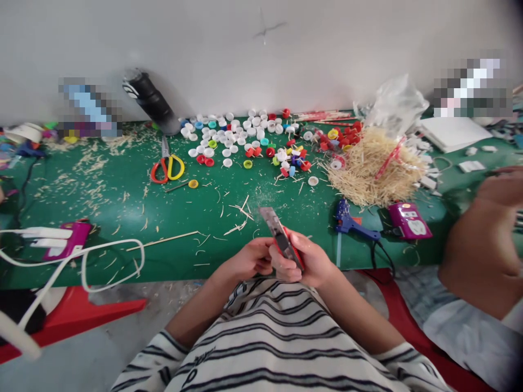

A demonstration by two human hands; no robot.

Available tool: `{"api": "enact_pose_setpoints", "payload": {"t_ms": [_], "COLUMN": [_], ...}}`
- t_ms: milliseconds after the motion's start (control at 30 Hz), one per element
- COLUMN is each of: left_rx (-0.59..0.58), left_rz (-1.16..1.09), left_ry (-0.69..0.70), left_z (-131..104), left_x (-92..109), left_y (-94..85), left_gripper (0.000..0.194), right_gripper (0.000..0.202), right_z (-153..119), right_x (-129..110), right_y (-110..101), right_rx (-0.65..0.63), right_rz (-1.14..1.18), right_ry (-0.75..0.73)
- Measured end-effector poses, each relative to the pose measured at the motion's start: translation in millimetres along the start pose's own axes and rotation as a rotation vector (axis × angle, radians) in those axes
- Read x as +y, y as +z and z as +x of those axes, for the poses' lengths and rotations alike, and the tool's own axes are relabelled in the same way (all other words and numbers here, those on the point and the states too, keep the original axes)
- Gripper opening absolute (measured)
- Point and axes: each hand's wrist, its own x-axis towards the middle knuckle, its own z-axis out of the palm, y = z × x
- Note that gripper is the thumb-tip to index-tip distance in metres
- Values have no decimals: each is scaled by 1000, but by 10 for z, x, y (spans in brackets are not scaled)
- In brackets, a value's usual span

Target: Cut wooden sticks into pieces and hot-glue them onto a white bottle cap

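Note:
My right hand (306, 258) is wrapped round a utility knife (285, 241) with a red and black body, its wide blade slid out and pointing up and left over the table's front edge. Close beside it, my left hand (252, 258) has its fingers curled near the knife's lower side. Whatever those left fingers hold, if anything, is hidden or too small to name. Just beyond the blade lie several thin wood splinters (241, 218). Bottle caps (249, 130), mostly white, are spread farther back, some with short sticks through them.
Scissors (166, 166), a black bottle (153, 103) and a purple power strip (73, 239) with white cables are on the left. On the right are a straw-coloured pile of thin sticks (371, 174), a blue glue gun (352, 220) and another purple socket block (409, 221). Another person's arm (482, 245) rests at far right.

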Motion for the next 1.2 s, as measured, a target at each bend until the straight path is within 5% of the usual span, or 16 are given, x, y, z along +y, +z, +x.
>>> {"api": "enact_pose_setpoints", "payload": {"t_ms": [100, 233, 333, 567, 833, 1200], "left_rx": [0, 302, 520, 666, 683, 738], "left_rz": [-12, 388, 834, 1329, 1546, 1634], "left_ry": [13, 230, 348, 353, 124, 112], "left_z": [-101, -133, -88, 82, 54, 48], "left_x": [163, 217, 160, 65, 108, 109], "left_y": [-179, -338, -305, -51, -42, -43], "left_gripper": [16, 19, 23, 38, 35, 30], "right_gripper": [49, 51, 44, 39, 40, 39], "right_z": [-131, -263, -269, -72, -1, -18], "right_x": [-80, -150, -123, -20, -100, -95], "right_y": [-164, -356, -396, -311, -305, -280], "right_rx": [235, 569, 682, 738, 758, 780], "right_rz": [-186, -659, -1088, -1579, -1658, -1756], "right_ry": [-118, -191, -161, -47, 8, 47]}}
